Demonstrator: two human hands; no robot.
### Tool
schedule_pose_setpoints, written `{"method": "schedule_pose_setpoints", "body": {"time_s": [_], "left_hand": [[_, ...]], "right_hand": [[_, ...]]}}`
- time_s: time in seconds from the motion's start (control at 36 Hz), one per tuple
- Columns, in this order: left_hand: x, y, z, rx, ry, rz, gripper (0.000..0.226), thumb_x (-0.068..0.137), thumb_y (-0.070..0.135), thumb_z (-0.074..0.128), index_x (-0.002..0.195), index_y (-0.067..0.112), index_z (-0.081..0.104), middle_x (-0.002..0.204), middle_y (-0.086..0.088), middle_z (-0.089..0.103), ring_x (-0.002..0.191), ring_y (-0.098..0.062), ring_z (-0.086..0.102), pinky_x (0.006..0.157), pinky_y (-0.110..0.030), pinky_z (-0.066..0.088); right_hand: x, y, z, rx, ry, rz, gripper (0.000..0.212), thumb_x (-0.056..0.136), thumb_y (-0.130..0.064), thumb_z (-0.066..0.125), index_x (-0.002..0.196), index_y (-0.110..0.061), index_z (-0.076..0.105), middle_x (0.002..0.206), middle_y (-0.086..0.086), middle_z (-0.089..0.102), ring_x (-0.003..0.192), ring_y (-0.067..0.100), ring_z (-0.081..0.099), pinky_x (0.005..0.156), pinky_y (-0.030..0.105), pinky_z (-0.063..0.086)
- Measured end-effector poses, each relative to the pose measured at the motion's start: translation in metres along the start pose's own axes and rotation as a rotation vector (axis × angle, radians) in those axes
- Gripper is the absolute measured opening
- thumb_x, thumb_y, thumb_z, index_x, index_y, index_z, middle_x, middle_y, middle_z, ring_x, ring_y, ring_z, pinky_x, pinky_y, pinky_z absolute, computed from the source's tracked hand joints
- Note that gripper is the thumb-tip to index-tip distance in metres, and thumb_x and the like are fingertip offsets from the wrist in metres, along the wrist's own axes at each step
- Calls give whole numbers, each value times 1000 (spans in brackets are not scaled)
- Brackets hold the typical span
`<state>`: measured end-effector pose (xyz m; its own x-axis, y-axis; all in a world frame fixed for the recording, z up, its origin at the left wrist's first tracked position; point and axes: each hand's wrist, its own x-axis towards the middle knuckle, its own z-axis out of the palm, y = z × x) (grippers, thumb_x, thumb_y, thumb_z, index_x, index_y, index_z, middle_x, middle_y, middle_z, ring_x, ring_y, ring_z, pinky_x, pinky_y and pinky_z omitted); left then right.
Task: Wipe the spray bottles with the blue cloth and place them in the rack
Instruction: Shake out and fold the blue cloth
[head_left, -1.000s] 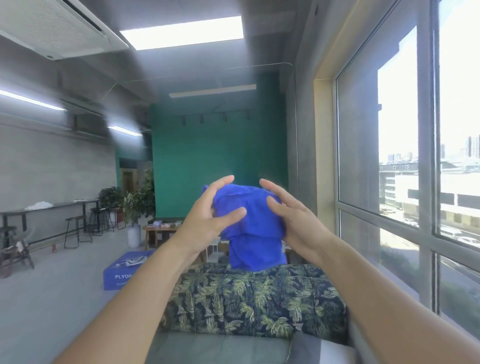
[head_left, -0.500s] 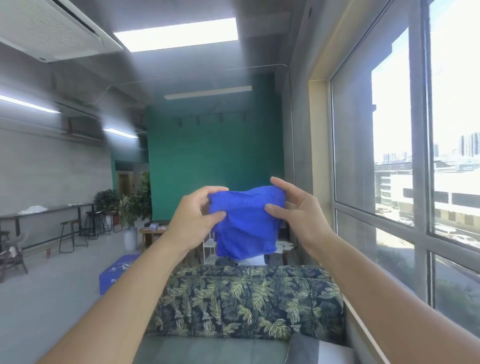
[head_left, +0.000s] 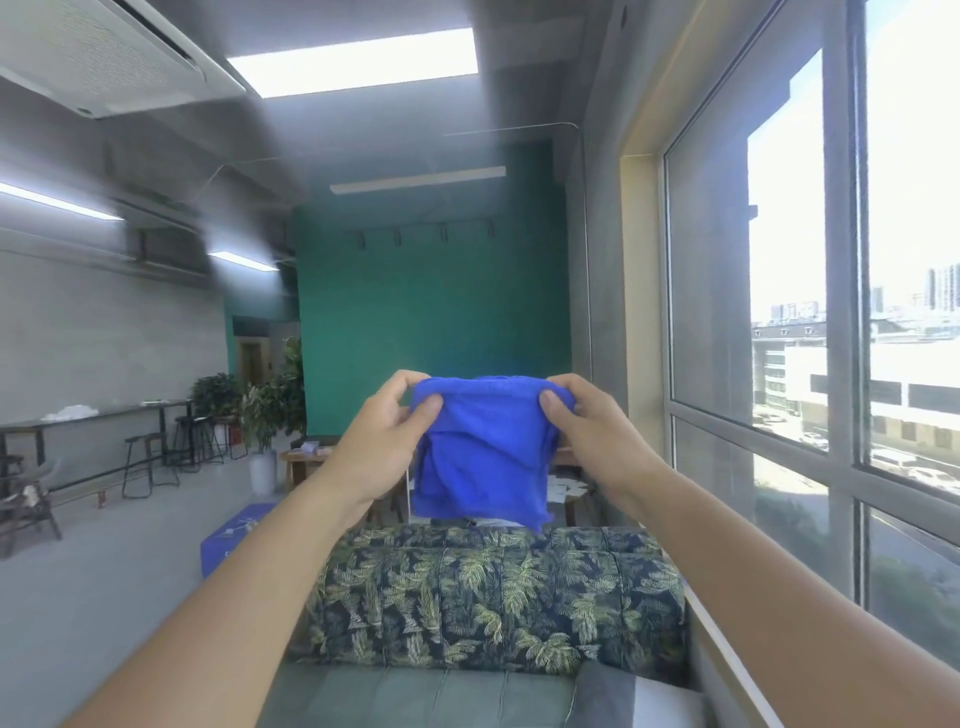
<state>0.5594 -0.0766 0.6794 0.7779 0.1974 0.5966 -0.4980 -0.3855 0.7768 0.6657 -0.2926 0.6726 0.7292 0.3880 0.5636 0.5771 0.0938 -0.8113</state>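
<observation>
The blue cloth (head_left: 480, 457), judged light, soft and limp, is pinched at its upper corners by the left hand (head_left: 382, 447) and right hand (head_left: 589, 441).

The blue cloth (head_left: 480, 457) is a soft, matt fabric with a fine, slightly fuzzy nap — creased and folded over itself where it hangs. Below it, the sofa backrest (head_left: 498, 597) is upholstered in quilted, leaf-printed cloth, matt and stitched into padded panels. The seat cushion (head_left: 415, 699) looks like plain grey woven fabric. The window (head_left: 789, 312) is clear glass in smooth grey frames — probably painted metal. The floor (head_left: 104, 571) is smooth, faintly sheened grey.
</observation>
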Motion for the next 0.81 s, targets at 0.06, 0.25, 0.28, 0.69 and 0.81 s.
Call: {"method": "schedule_pose_setpoints", "body": {"time_s": [0.06, 0.25, 0.28, 0.69, 0.81], "left_hand": [[-2, 0, 3, -8, 31, -4, 21, 114, 21, 53, 133, 26, 60, 97, -3, 78, 85, -17, 75, 72, -30, 61], [-22, -6, 3, -46, -55, -88, 26, 113, 29, 55, 131, 43, 68, 118, -5, 79, 99, -18, 75, 83, -35, 56], [-26, -8, 3, -36, -70, -89, 26, 113, 24, 56, 127, 39, 71, 120, -4, 79, 102, -18, 75, 83, -33, 57], [-83, -42, -36, 77, 299, -79, 43, 113, -3, 41, 94, 28, 64, 101, 4, 66, 89, -21, 54, 65, -35, 39], [-131, -46, -52, 89, 371, -155, 29, 115, 5, 44, 98, 19, 63, 91, 8, 66, 78, -17, 55, 63, -28, 44]], "right_hand": [[-2, 3, 6, 46, 7, 55, 17, 111, -28, 50, 116, -15, 60, 98, 1, 66, 77, 11, 62, 62, 29, 58], [-9, 4, 22, 317, -54, 372, 33, 111, -35, 47, 144, -38, 51, 134, -5, 63, 111, 23, 70, 83, 39, 63], [-10, 6, 24, 342, -67, 385, 37, 111, -35, 47, 148, -38, 48, 140, -6, 61, 113, 22, 69, 84, 38, 63], [-51, 41, 77, 805, -494, 178, 48, 104, -24, 54, 150, -39, 49, 145, -6, 63, 136, 19, 59, 112, 49, 45], [-69, 69, 121, 638, -557, 257, 39, 104, -21, 57, 142, -28, 62, 142, 0, 66, 130, 24, 64, 101, 46, 56]]}}
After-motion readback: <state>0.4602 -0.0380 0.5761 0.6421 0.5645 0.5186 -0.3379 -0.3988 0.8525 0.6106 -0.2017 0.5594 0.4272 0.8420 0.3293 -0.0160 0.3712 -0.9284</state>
